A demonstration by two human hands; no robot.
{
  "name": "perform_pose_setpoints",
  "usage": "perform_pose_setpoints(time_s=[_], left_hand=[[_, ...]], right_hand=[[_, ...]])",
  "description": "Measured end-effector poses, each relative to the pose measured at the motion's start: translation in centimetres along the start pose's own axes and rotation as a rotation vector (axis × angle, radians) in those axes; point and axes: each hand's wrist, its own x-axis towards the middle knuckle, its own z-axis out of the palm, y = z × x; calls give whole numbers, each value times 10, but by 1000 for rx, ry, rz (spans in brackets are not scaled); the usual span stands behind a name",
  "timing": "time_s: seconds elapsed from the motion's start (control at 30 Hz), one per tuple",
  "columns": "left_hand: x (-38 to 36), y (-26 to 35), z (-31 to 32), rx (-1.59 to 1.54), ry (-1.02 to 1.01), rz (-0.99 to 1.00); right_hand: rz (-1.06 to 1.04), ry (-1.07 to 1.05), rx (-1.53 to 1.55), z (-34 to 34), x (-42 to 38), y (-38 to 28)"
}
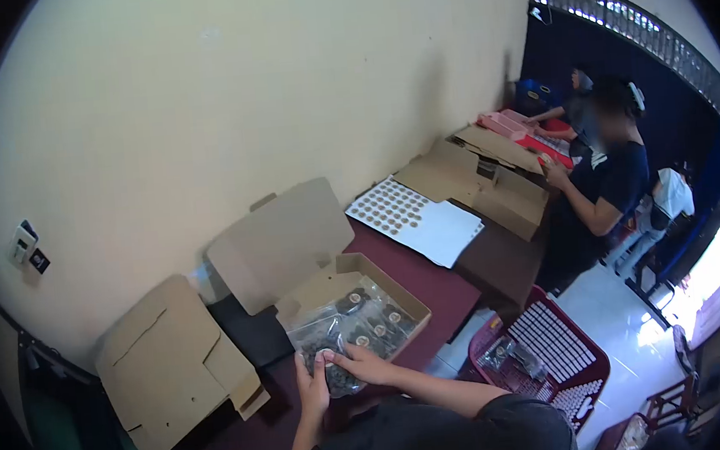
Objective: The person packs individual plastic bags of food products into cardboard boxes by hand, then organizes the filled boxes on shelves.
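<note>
Both of my hands hold a clear plastic bag (344, 380) of dark contents with a round label on it. My left hand (311, 384) grips its left side, thumb on top near the label. My right hand (366, 364) grips the upper right side, thumb and fingers closed on the plastic. Just beyond, an open cardboard box (417, 306) holds several similar labelled bags (381, 316). The box's lid (281, 240) stands raised toward the wall. The bag overlaps the box's near edge.
A flattened cardboard box (169, 350) lies at left. Beyond the open box is a sheet of round stickers (441, 234), then more cardboard (511, 205). A red basket (603, 360) with a bag inside stands at right. A co-worker (621, 162) stands beyond; other people are farther back.
</note>
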Motion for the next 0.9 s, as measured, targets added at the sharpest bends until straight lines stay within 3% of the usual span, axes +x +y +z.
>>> perform_pose_setpoints(time_s=[0.07, 0.1, 0.2, 0.27, 0.33, 0.47, 0.8, 0.9], left_hand=[[13, -5, -9, 26, 22, 52], [16, -3, -12, 22, 32, 64], [22, -3, -23, -114, 96, -14], [25, -15, -36, 61, 33, 81], [20, -19, -29, 28, 36, 16], [11, -7, -11, 43, 73, -88], [0, -15, 18, 125, -32, -87], [-1, -28, 17, 137, -49, -42]], right_hand=[[-47, 26, -46, 0, 20, 11], [39, -9, -65, -1, 21, -9], [-58, 9, 47, 4, 33, -14], [-79, 29, 32, 6, 40, -11], [5, -2, -193, 1, 35, -16], [32, 28, 23, 0, 26, 6], [65, 106, 270, -18, -1, 19], [82, 103, 22, -22, -14, 5]])
